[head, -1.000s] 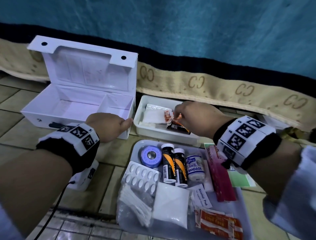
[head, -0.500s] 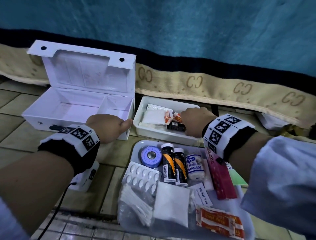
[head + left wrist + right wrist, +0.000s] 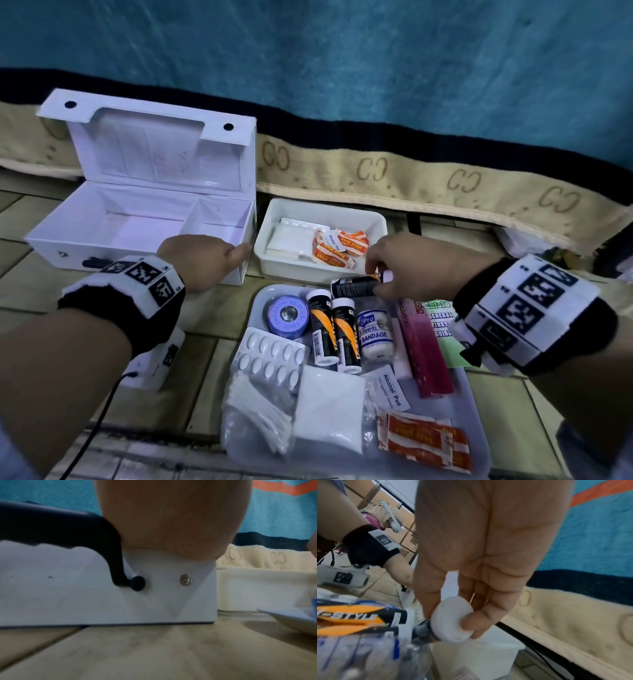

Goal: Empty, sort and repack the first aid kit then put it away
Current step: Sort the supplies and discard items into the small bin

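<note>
So the dark tube [image 3: 356, 285] that was lying in the white tub [image 3: 373, 219] half a second ago is now pinched by its white cap in the right hand [image 3: 411, 263] and carried sideways, just off the tub's near edge and over the tray [image 3: 476, 425] where two matching tubes [image 3: 330, 330] are lined up. The first aid box [image 3: 137, 219], left of the tub, is still held steady at its near corner by the left hand [image 3: 202, 260], fingers curled over the rim. Looks like sorting is still being done here, with repacking not yet begun.
</note>
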`<state>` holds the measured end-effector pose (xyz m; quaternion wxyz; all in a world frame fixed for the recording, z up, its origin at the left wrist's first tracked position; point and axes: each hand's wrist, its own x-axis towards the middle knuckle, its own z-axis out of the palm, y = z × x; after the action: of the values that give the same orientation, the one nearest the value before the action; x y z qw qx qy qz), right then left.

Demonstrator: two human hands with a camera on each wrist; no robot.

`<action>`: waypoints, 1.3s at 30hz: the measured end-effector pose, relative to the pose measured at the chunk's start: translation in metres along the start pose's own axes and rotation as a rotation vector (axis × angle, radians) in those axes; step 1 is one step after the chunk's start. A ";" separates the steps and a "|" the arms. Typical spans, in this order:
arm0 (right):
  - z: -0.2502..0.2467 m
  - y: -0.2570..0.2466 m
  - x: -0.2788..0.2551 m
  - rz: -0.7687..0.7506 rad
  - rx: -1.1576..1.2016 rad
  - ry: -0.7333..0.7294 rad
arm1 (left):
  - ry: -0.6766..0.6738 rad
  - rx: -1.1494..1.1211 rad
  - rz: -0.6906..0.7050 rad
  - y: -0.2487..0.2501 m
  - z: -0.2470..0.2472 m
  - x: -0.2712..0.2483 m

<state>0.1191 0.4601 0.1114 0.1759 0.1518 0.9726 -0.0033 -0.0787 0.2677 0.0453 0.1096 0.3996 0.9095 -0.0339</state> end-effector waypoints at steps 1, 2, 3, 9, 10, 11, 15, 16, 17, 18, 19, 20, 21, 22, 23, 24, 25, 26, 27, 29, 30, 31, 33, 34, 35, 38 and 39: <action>0.003 0.000 0.000 0.008 0.020 0.014 | 0.001 -0.001 0.003 0.000 0.000 0.000; 0.005 -0.001 0.000 0.011 0.036 0.026 | 0.003 -0.001 0.005 -0.001 0.000 0.000; 0.007 -0.002 0.000 0.010 0.046 0.037 | 0.004 0.000 0.006 -0.001 0.001 0.000; 0.017 -0.009 -0.001 0.007 0.042 0.062 | 0.007 -0.014 0.002 -0.004 0.004 0.003; 0.018 -0.010 0.000 0.008 0.028 0.065 | 0.009 -0.017 0.004 -0.004 0.004 0.003; 0.020 -0.010 0.000 0.009 0.007 0.064 | 0.009 -0.022 0.005 -0.004 0.004 0.003; 0.024 -0.006 0.004 0.010 -0.016 0.059 | -0.002 -0.027 -0.005 -0.004 0.004 0.002; 0.024 -0.004 0.005 0.011 -0.011 0.064 | -0.003 -0.026 -0.008 -0.004 0.004 0.003; 0.023 -0.002 0.006 0.013 -0.003 0.072 | -0.001 -0.026 -0.009 -0.004 0.004 0.003; 0.021 -0.001 0.007 0.020 0.012 0.080 | 0.000 -0.026 -0.011 -0.004 0.005 0.003; 0.019 0.001 0.009 0.028 0.033 0.087 | 0.001 -0.025 -0.013 -0.004 0.005 0.004; 0.017 0.002 0.010 0.035 0.054 0.092 | 0.001 -0.023 -0.015 -0.005 0.005 0.004; 0.015 0.003 0.011 0.042 0.074 0.095 | 0.001 -0.020 -0.017 -0.005 0.005 0.004; 0.013 0.004 0.012 0.050 0.091 0.095 | 0.000 -0.018 -0.018 -0.005 0.005 0.004; 0.010 0.005 0.013 0.058 0.106 0.095 | -0.001 -0.017 -0.018 -0.005 0.005 0.005; 0.008 0.006 0.014 0.064 0.119 0.098 | -0.003 -0.018 -0.019 -0.005 0.005 0.004; 0.005 0.008 0.015 0.072 0.130 0.106 | -0.003 -0.016 -0.017 -0.004 0.004 0.004; 0.002 0.009 0.018 0.079 0.139 0.117 | -0.001 -0.013 -0.015 -0.003 0.004 0.004; -0.001 0.009 0.022 0.088 0.142 0.131 | 0.000 -0.011 -0.012 -0.003 0.004 0.003; -0.004 0.011 0.033 0.108 0.133 0.136 | 0.002 -0.015 -0.003 -0.002 0.003 0.002; -0.005 0.011 0.039 0.111 0.118 0.120 | 0.003 -0.017 0.000 -0.002 0.003 0.002; -0.004 0.011 0.045 0.106 0.098 0.085 | 0.001 -0.020 0.001 -0.002 0.002 0.002; -0.001 0.006 0.055 0.079 0.050 -0.015 | -0.002 -0.025 0.004 -0.002 0.002 0.001; 0.001 0.004 0.059 0.066 0.026 -0.055 | -0.002 -0.025 0.004 -0.002 0.002 0.001; 0.002 0.001 0.062 0.058 0.011 -0.077 | -0.002 -0.024 0.004 -0.002 0.002 0.001; -0.001 -0.003 0.067 0.044 0.017 -0.082 | 0.001 -0.018 0.004 -0.003 0.003 0.002; -0.003 -0.003 0.068 0.041 0.023 -0.084 | 0.004 -0.015 0.005 -0.003 0.004 0.002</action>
<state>0.0565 0.4775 0.0903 0.2149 0.1735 0.9609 -0.0171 -0.0814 0.2662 0.0414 0.1110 0.4010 0.9089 -0.0261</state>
